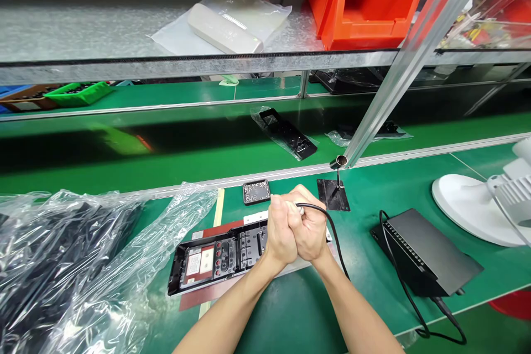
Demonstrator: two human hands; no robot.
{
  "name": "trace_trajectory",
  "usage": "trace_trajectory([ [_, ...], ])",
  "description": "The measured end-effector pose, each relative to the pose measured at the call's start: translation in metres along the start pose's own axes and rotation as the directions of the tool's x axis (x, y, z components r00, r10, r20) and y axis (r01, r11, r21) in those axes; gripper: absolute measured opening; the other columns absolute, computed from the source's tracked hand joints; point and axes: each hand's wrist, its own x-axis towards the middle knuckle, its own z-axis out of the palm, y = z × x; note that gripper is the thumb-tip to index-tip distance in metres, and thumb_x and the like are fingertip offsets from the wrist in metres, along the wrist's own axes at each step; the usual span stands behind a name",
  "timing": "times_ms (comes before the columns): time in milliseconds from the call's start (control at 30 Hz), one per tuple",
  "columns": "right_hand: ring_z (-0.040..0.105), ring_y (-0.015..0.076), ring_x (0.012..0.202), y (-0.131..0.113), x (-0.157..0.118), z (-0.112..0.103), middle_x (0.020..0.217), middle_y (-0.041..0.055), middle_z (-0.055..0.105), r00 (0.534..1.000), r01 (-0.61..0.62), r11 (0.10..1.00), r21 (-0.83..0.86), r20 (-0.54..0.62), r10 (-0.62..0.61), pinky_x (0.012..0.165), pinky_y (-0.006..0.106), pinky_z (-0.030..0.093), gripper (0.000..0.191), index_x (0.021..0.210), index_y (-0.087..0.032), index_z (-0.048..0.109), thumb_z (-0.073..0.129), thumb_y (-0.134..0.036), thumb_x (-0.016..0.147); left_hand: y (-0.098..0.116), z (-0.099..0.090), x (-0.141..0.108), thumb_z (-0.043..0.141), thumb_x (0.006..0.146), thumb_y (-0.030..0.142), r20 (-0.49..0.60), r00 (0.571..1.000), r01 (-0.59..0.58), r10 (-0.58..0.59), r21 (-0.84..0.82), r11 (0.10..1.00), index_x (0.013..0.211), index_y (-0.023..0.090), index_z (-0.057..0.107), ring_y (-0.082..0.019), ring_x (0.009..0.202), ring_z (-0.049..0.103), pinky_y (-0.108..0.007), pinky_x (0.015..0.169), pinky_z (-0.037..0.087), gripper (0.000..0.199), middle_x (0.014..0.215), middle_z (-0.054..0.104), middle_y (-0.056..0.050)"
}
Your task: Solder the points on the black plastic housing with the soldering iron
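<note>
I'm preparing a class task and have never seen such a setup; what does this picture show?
There is no machine: these are a person's bare left hand and right hand, seen by one camera worn on their head, looking forward and down. The hands are clasped together at the end of a thin black cable; anything attached to it is hidden in their grip. Below them lies a long, open black plastic housing, over a reddish-brown sheet on a green worktop. Just beyond sits a small black square tray of shiny bits. Crumpled clear plastic sheeting lies to the left, a dark rectangular box to the right. A red plastic bin stands on the grey metal shelf above.
</note>
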Motion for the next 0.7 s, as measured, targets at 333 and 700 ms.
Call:
trace_trajectory([
  [333, 0.055, 0.014, 0.073, 0.0016, -0.0007, -0.0014, 0.082, 0.0023, 0.064, 1.0, -0.015, 1.0, 0.021, -0.017, 0.015, 0.067, 0.029, 0.045, 0.02, 0.09, -0.021, 0.073, 0.055, -0.028, 0.095, 0.0042, 0.0036, 0.0016, 0.016, 0.104, 0.063, 0.088, 0.996, 0.02, -0.008, -0.145, 0.989, 0.061, 0.023, 0.033, -0.017, 0.055, 0.034, -0.035, 0.055, 0.033, 0.061, 0.058, 0.036, -0.001],
  [700, 0.056, 0.0142, 0.073, 0.0008, -0.0005, -0.0006, 0.083, 0.0029, 0.063, 1.0, -0.016, 1.0, 0.02, 0.009, 0.016, 0.068, 0.03, 0.046, 0.02, 0.091, -0.022, 0.073, 0.055, -0.03, 0.095, 0.0068, 0.0011, -0.0007, 0.018, 0.103, 0.065, 0.043, 0.998, 0.044, -0.039, -0.126, 0.991, 0.063, 0.023, 0.031, -0.017, 0.056, 0.036, -0.035, 0.056, 0.035, 0.06, 0.06, 0.037, -0.001],
])
